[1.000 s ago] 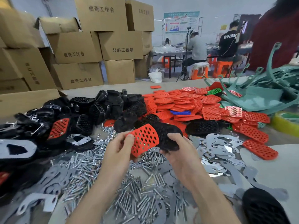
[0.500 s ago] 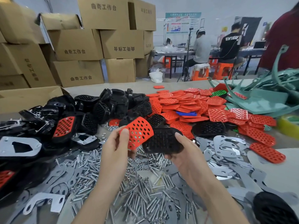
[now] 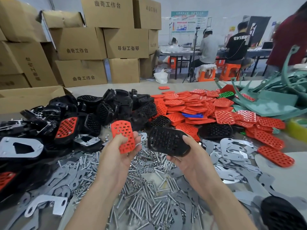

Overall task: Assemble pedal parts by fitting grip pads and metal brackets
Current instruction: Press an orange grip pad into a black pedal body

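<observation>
My left hand point(image 3: 118, 155) holds a red perforated grip pad point(image 3: 122, 135) upright between thumb and fingers. A short gap to its right, my right hand point(image 3: 186, 156) grips a black perforated pedal body point(image 3: 167, 141) from below, holes facing me. The two parts are apart and do not touch. Below both hands lies a heap of silver bolts and nuts point(image 3: 146, 193). Grey metal brackets point(image 3: 232, 150) are spread to the right.
A pile of black pedal bodies point(image 3: 103, 108) fills the left, some fitted with red pads point(image 3: 66, 128). Red pads point(image 3: 199, 105) are heaped at centre right. Green frames point(image 3: 274, 98) lie far right. Cardboard boxes point(image 3: 79, 44) stand behind; people sit at far tables.
The red pad and the black pedal body overlapped a second ago; now my hands have drawn them apart, the pad turned more upright in my left hand.
</observation>
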`<state>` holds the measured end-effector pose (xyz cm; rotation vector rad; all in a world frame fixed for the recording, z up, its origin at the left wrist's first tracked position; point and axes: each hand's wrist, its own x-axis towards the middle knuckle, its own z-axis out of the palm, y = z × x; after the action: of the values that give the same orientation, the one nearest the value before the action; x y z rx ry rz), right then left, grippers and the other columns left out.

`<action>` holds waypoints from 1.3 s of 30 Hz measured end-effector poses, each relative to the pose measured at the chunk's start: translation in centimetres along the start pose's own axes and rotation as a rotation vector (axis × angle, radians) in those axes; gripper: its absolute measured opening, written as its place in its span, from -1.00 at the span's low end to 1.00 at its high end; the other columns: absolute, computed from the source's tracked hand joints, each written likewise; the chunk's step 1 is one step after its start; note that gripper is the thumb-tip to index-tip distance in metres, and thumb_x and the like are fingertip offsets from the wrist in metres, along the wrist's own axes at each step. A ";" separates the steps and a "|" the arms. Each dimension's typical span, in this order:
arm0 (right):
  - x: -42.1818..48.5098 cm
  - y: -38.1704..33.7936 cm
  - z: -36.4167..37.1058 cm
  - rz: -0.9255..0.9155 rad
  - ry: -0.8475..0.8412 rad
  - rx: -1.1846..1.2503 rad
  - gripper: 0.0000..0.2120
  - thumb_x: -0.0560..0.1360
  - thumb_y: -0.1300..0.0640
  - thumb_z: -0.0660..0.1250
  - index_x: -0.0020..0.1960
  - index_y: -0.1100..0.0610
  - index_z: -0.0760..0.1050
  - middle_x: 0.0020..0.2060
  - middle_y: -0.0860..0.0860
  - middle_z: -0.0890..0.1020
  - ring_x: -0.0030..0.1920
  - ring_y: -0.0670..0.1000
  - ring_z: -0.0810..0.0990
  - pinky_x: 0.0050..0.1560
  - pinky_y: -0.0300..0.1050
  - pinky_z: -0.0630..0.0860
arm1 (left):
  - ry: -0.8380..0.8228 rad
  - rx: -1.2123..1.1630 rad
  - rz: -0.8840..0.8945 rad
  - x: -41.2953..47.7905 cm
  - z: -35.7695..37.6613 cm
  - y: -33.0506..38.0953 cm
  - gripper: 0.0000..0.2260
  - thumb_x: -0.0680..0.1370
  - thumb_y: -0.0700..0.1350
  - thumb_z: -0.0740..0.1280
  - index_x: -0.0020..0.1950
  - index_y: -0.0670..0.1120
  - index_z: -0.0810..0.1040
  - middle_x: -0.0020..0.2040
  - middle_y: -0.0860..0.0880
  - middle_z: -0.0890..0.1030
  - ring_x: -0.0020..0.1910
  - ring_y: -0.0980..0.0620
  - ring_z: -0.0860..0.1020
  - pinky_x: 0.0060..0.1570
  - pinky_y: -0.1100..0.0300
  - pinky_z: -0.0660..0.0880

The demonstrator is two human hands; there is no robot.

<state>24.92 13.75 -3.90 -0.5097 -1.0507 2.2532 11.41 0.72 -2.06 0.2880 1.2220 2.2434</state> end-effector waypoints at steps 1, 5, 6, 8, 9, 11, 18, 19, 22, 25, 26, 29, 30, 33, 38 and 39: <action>0.0 0.0 0.0 0.000 0.004 0.003 -0.64 0.71 0.15 0.15 0.43 0.28 0.46 0.29 0.28 0.62 0.07 0.15 0.67 -0.05 0.02 0.58 | 0.002 0.019 -0.002 0.0 0.1 0.0 -0.87 0.61 -0.29 0.20 0.03 -0.21 0.54 -0.12 -0.10 0.64 -0.16 0.01 0.63 -0.11 0.10 0.61; 0.0 0.1 -0.1 0.003 0.003 0.016 -0.65 0.71 0.16 0.14 0.43 0.26 0.46 0.30 0.27 0.62 0.08 0.16 0.66 -0.05 0.02 0.60 | -0.012 0.057 -0.020 -0.2 0.2 -0.1 -0.81 0.51 0.01 0.42 -0.08 -0.05 0.47 -0.29 0.01 0.49 -0.37 0.10 0.46 -0.32 0.17 0.44; 0.1 0.1 -0.1 0.005 -0.003 0.025 -0.66 0.71 0.18 0.14 0.43 0.25 0.46 0.29 0.27 0.63 0.07 0.16 0.67 -0.06 0.02 0.61 | -0.024 0.067 -0.017 -0.2 0.3 -0.1 -0.75 0.46 0.13 0.42 -0.11 -0.02 0.49 -0.32 0.03 0.49 -0.40 0.11 0.45 -0.33 0.18 0.41; 0.2 0.2 -0.2 0.013 -0.010 0.048 -0.68 0.70 0.24 0.13 0.40 0.24 0.46 0.29 0.29 0.62 0.07 0.18 0.69 -0.08 0.04 0.65 | -0.039 0.077 -0.013 -0.5 0.5 0.0 -0.69 0.44 0.26 0.35 -0.18 0.01 0.52 -0.34 0.06 0.49 -0.42 0.13 0.44 -0.32 0.17 0.39; 0.2 0.2 -0.2 0.019 -0.009 0.061 -0.70 0.69 0.27 0.13 0.37 0.23 0.47 0.30 0.30 0.61 0.11 0.21 0.69 -0.10 0.05 0.67 | -0.025 0.070 -0.010 -0.5 0.5 -0.2 -0.68 0.46 0.24 0.34 -0.16 -0.01 0.54 -0.34 0.05 0.48 -0.43 0.13 0.45 -0.33 0.18 0.40; 0.2 0.3 -0.2 0.030 -0.005 0.078 -0.71 0.65 0.34 0.13 0.32 0.22 0.48 0.33 0.32 0.57 0.24 0.29 0.63 -0.10 0.07 0.69 | 0.012 0.082 -0.001 -0.2 0.6 -0.6 -0.77 0.54 0.04 0.34 0.03 -0.11 0.55 -0.24 -0.01 0.53 -0.41 0.14 0.53 -0.34 0.20 0.47; 0.4 0.7 0.3 0.023 0.020 0.023 -0.64 0.56 0.51 0.15 0.23 0.22 0.51 -0.06 0.18 0.50 -0.06 0.20 0.51 -0.01 0.26 0.70 | -0.008 0.274 0.065 -0.2 0.5 -1.5 -0.83 0.62 -0.23 0.32 0.14 -0.02 0.63 -0.03 0.00 0.74 -0.16 0.17 0.68 -0.11 0.26 0.53; 0.4 0.7 0.4 0.025 0.017 0.027 -0.64 0.55 0.52 0.15 0.22 0.22 0.49 -0.07 0.20 0.53 -0.03 0.24 0.52 -0.01 0.26 0.70 | 0.002 0.253 0.052 -0.1 0.4 -1.5 -0.86 0.60 -0.22 0.35 0.11 -0.04 0.62 -0.07 0.00 0.73 -0.21 0.17 0.66 -0.18 0.27 0.51; 0.3 0.8 0.4 0.024 -0.003 0.031 -0.64 0.54 0.52 0.15 0.21 0.20 0.46 0.07 0.29 0.63 0.08 0.29 0.63 0.05 0.27 0.69 | -0.075 0.175 -0.023 0.0 0.4 -1.6 -0.83 0.54 -0.23 0.39 0.13 -0.13 0.57 -0.13 -0.03 0.72 -0.24 0.12 0.63 -0.23 0.26 0.55; 0.2 1.1 0.2 0.018 -0.049 0.005 -0.64 0.54 0.51 0.18 0.22 0.18 0.44 0.10 0.30 0.67 0.08 0.25 0.68 0.13 0.28 0.66 | -0.117 0.273 0.006 -0.3 0.6 -2.2 -0.80 0.55 -0.23 0.40 0.16 -0.13 0.56 -0.08 -0.06 0.73 -0.18 0.07 0.67 -0.15 0.23 0.59; 0.2 1.1 0.2 0.017 -0.068 -0.002 -0.63 0.53 0.51 0.20 0.23 0.18 0.43 0.07 0.29 0.68 0.04 0.24 0.69 0.14 0.27 0.65 | -0.112 0.350 0.037 -0.3 0.6 -2.4 -0.81 0.55 -0.21 0.41 0.16 -0.10 0.56 -0.07 -0.04 0.73 -0.17 0.06 0.68 -0.13 0.23 0.59; 0.3 1.3 0.1 0.010 -0.101 -0.001 -0.55 0.38 0.43 0.34 0.23 0.16 0.43 0.01 0.27 0.68 -0.04 0.18 0.68 0.07 0.15 0.70 | -0.112 0.556 0.145 -0.5 0.4 -2.8 -0.83 0.57 -0.13 0.43 0.14 0.01 0.55 -0.03 0.09 0.73 -0.14 0.12 0.70 -0.18 0.32 0.58; 0.4 1.3 0.0 0.006 -0.108 0.000 -0.51 0.33 0.38 0.36 0.23 0.15 0.43 0.00 0.26 0.69 -0.05 0.18 0.68 0.06 0.13 0.70 | -0.121 0.586 0.173 -0.5 0.4 -2.8 -0.83 0.57 -0.12 0.42 0.14 0.02 0.55 -0.03 0.12 0.73 -0.14 0.14 0.70 -0.19 0.37 0.57; 0.4 1.4 -0.2 0.000 -0.130 -0.012 -0.49 0.32 0.32 0.37 0.25 0.13 0.42 0.00 0.23 0.71 -0.02 0.19 0.69 0.12 0.15 0.67 | -0.148 0.640 0.212 -0.6 0.5 -2.8 -0.85 0.58 -0.14 0.42 0.11 0.01 0.54 -0.04 0.14 0.72 -0.16 0.18 0.69 -0.20 0.41 0.54; 0.6 1.7 -0.5 -0.033 -0.143 -0.037 -0.54 0.34 0.29 0.40 0.21 0.10 0.44 0.01 0.19 0.73 -0.01 0.14 0.72 0.05 0.04 0.67 | -0.104 0.745 0.278 -0.6 0.4 -3.1 -0.85 0.58 -0.06 0.42 0.12 0.09 0.54 -0.01 0.13 0.67 -0.10 0.14 0.65 -0.19 0.37 0.53; 0.6 1.8 -0.5 -0.045 -0.141 -0.049 -0.57 0.37 0.26 0.42 0.21 0.08 0.44 0.03 0.18 0.73 0.00 0.13 0.72 0.04 0.03 0.67 | -0.100 0.786 0.285 -0.7 0.3 -3.2 -0.85 0.58 -0.01 0.41 0.12 0.14 0.53 -0.01 0.17 0.66 -0.06 0.19 0.63 -0.14 0.35 0.53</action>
<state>24.12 13.47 -5.62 -0.3478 -1.1780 2.2553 13.31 1.93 -4.46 0.9023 2.0641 1.8201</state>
